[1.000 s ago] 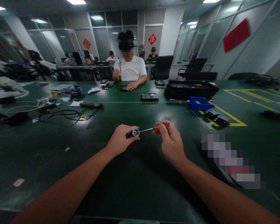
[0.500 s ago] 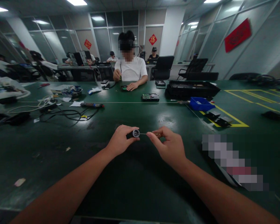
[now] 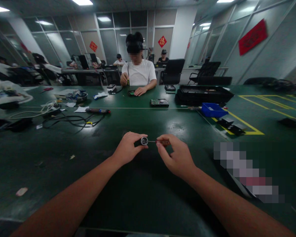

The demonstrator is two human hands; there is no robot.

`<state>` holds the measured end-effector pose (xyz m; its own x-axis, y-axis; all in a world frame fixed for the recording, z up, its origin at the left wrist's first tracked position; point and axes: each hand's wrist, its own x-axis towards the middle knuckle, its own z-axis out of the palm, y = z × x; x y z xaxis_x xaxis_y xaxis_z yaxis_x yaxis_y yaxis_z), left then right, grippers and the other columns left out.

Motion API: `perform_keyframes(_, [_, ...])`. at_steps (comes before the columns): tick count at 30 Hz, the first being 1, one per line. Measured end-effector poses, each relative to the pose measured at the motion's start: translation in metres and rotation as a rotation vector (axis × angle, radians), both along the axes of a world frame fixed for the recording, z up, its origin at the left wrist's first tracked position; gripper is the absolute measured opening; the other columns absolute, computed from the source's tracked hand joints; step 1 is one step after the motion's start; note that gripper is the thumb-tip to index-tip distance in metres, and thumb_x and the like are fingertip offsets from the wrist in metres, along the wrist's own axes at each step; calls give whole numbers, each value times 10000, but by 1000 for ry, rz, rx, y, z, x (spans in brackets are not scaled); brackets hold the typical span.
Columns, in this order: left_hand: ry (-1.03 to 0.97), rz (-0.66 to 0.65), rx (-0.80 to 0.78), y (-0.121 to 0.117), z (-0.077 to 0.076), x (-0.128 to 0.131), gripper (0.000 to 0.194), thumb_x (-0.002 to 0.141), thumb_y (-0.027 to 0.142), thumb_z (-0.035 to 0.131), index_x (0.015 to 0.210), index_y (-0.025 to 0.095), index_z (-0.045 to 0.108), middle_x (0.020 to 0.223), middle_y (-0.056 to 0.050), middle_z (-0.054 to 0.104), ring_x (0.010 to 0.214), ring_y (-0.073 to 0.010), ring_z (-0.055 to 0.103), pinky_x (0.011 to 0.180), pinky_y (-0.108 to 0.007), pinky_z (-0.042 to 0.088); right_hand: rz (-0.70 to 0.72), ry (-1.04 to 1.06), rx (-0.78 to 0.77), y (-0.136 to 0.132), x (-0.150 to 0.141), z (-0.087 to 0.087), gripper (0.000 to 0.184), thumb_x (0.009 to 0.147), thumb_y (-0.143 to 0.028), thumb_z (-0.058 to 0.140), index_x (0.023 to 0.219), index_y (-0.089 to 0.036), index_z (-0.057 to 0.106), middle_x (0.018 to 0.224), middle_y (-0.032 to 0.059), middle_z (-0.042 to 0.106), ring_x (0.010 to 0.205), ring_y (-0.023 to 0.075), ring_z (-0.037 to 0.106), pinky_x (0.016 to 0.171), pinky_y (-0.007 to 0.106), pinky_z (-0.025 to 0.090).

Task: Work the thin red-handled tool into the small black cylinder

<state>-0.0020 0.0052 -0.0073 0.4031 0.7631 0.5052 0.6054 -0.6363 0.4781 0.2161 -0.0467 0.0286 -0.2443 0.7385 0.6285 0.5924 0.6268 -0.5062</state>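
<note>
My left hand (image 3: 125, 148) pinches a small round part (image 3: 144, 141) between thumb and fingers. The part has a silvery rim, and its hollow-looking face points towards me. What lies inside it is too small to make out. In my right hand (image 3: 179, 154) is a screwdriver (image 3: 164, 142) with a reddish, see-through handle, gripped by thumb and fingertips. Its thin shaft lies level and points left, with the tip at the right side of the round part. Whether the tip sits in a screw cannot be seen. Both hands are above the green table (image 3: 128, 197).
Across the table a person in a white shirt (image 3: 138, 71) handles a green circuit board (image 3: 132, 93). A hard drive (image 3: 159, 102), a black tray (image 3: 204, 93) and a blue bin (image 3: 214, 110) stand beyond my hands. Black cables (image 3: 71, 122) lie left; a blurred flat item (image 3: 246, 174) lies right.
My right fingers have shifted on the screwdriver handle, and more of the handle now shows. The left hand and the round part stay almost in place.
</note>
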Motion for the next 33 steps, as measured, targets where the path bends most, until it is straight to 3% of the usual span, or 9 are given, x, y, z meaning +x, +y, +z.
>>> perform_keyframes(4, [3,0,3,0,-1,0,384,816,295,795,1179,242,682,1095,-20,751,1000,-233,657,907,-412,455,66,-46,-46,-2,2,3,122,949,-252,539,1025,-207,622,919,55,699,805,185,668,720,316,519])
perform_keyframes(7, [0,-6,0,0,0,1,386,814,295,797,1179,251,681,1111,-20,749,1013,-235,659,911,-413,454,37,35,-79,-4,1,2,170,977,-277,511,1075,-214,635,916,51,706,820,193,671,735,335,509])
perform_keyframes(10, [-2,-7,0,0,1,1,383,814,286,796,1179,254,684,1108,-21,750,1014,-234,659,914,-413,457,21,290,-219,-1,-2,-2,209,961,-331,555,1116,-210,627,919,54,713,833,199,683,735,336,524])
perform_keyframes(16, [-29,-47,15,0,2,0,403,812,285,799,1197,248,684,1140,-27,744,1039,-228,653,946,-408,457,47,866,-506,22,-2,-14,270,896,-465,620,924,-197,646,812,29,670,728,174,660,745,357,562])
perform_keyframes(19, [-21,-42,24,0,2,0,401,816,295,795,1199,250,684,1144,-29,743,1040,-231,651,955,-419,451,52,981,-564,29,1,-17,274,895,-464,616,902,-191,617,774,14,635,679,158,640,739,369,576])
perform_keyframes(25, [-6,-12,8,0,2,1,381,827,331,782,1189,259,687,1110,-34,746,1019,-245,655,920,-424,462,-18,661,-322,19,0,-13,232,957,-414,553,980,-192,615,837,41,675,749,179,668,733,355,560])
perform_keyframes(33, [9,-19,12,-1,2,1,400,821,324,788,1200,253,680,1120,-32,744,1015,-240,653,924,-421,454,-14,401,-232,8,-1,-9,210,989,-381,520,1065,-210,616,883,48,732,808,188,716,748,330,551])
